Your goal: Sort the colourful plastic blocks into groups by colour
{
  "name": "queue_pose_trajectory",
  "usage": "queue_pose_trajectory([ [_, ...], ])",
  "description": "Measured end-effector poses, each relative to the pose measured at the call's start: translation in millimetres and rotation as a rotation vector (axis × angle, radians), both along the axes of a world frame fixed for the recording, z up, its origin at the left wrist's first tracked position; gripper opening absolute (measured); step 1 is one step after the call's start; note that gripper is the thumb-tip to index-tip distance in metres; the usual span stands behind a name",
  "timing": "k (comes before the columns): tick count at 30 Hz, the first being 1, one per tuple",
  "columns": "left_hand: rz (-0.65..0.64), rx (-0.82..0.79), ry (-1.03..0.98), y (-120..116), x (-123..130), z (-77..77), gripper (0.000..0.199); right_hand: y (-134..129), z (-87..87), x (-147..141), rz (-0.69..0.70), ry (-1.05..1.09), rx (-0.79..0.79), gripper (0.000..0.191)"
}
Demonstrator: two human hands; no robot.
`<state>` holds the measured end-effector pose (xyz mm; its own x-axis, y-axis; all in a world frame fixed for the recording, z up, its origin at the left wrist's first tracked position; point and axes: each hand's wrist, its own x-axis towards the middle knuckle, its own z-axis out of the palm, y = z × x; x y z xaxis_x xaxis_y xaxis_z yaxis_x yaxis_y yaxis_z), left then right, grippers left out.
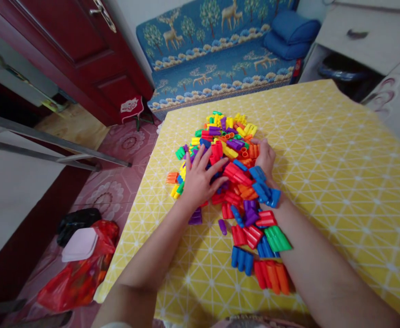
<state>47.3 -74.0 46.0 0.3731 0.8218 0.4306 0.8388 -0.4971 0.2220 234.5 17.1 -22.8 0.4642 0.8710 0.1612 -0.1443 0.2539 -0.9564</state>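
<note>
A heap of plastic building pieces in red, blue, yellow, green, orange and purple lies on the yellow patterned tablecloth (323,150). My left hand (200,177) rests palm down on the left side of the heap, fingers spread. At the heap's right edge, my right hand (265,157) is curved against orange pieces; its fingertips are partly hidden. Blue pieces (263,187) touch my right wrist, and a green piece (277,238) leans by the forearm. Nearer to me lie a blue piece (242,260) and a red-and-orange row (271,276). A small purple piece (222,227) sits apart.
Behind the table stands a blue sofa (200,77) with deer patterns. A red stool (132,107) is near the red door (83,50). On the floor at left lie a red plastic bag (70,284) and a pale lid (80,244). A white cabinet (374,41) stands at right.
</note>
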Motion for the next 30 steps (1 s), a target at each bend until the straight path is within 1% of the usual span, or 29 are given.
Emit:
queue_pose_trajectory([
  [1, 0.039, -0.008, -0.051, 9, -3, 5.1, 0.054, 0, 0.9, 0, 0.014, -0.053, 0.003, 0.049],
  [3, 0.086, -0.046, -0.183, 21, -16, 12.7, 0.05, 0, 2.3, 1, 0.056, -0.188, 0.023, 0.049],
  [5, 0.122, -0.078, -0.371, 27, -38, 12.8, 0.047, 1, 2.3, 2, 0.111, -0.303, 0.05, 0.049],
  [6, 0.147, -0.082, -0.48, 28, -50, 9.1, 0.046, 2, 1.9, 3, 0.134, -0.349, 0.06, 0.05],
  [8, 0.226, -0.08, -0.669, 27, -75, -5.6, 0.049, 4, 1.5, 4, 0.166, -0.432, 0.069, 0.053],
  [10, 0.285, -0.155, -0.797, 27, -93, -26.5, 0.053, 2, 3.4, 2, 0.185, -0.543, 0.079, 0.057],
  [11, 0.312, -0.194, -0.864, 27, -99, -37.1, 0.055, 0, 5.6, -1, 0.204, -0.61, 0.088, 0.059],
  [13, 0.316, -0.246, -0.915, 28, -105, -54.3, 0.057, -7, 11.9, -8, 0.29, -0.761, 0.093, 0.064],
  [15, 0.274, -0.263, -0.929, 30, -105, -63.7, 0.058, -12, 20.9, -18, 0.412, -0.926, 0.049, 0.068],
  [17, 0.24, -0.274, -0.927, 31, -103, -66.1, 0.057, -13, 33.7, -24, 0.552, -1.066, -0.031, 0.072],
  [19, 0.242, -0.284, -0.918, 32, -102, -65.3, 0.057, -12, 51.9, -22, 0.691, -1.1, -0.081, 0.073],
  [20, 0.251, -0.286, -0.915, 31, -103, -64.8, 0.057, -13, 62.8, -17, 0.734, -1.074, -0.075, 0.072],
  [21, 0.263, -0.285, -0.913, 31, -103, -64.3, 0.058, -17, 73.9, -9, 0.747, -1.035, -0.051, 0.071],
  [22, 0.274, -0.281, -0.909, 30, -103, -64.1, 0.058, -25, 84.3, 2, 0.729, -0.996, -0.017, 0.07],
  [23, 0.281, -0.278, -0.904, 30, -104, -64.0, 0.057, -39, 92.7, 14, 0.683, -0.97, 0.022, 0.069],
  [24, 0.283, -0.275, -0.895, 29, -104, -63.9, 0.057, -58, 97.8, 28, 0.63, -0.965, 0.05, 0.069],
  [25, 0.281, -0.274, -0.882, 29, -104, -63.8, 0.057, -82, 98.8, 42, 0.596, -0.964, 0.048, 0.068],
  [26, 0.28, -0.273, -0.868, 28, -104, -63.5, 0.056, -110, 95.1, 55, 0.569, -0.979, 0.021, 0.069],
  [27, 0.281, -0.273, -0.853, 28, -103, -63.2, 0.056, -141, 87.1, 68, 0.54, -1.015, -0.003, 0.077],
  [29, 0.291, -0.272, -0.834, 28, -103, -62.3, 0.057, -203, 61.8, 88, 0.492, -1.128, -0.014, 0.1],
  [30, 0.299, -0.269, -0.832, 28, -102, -62.1, 0.057, -229, 47.4, 95, 0.503, -1.191, -0.012, 0.108],
])
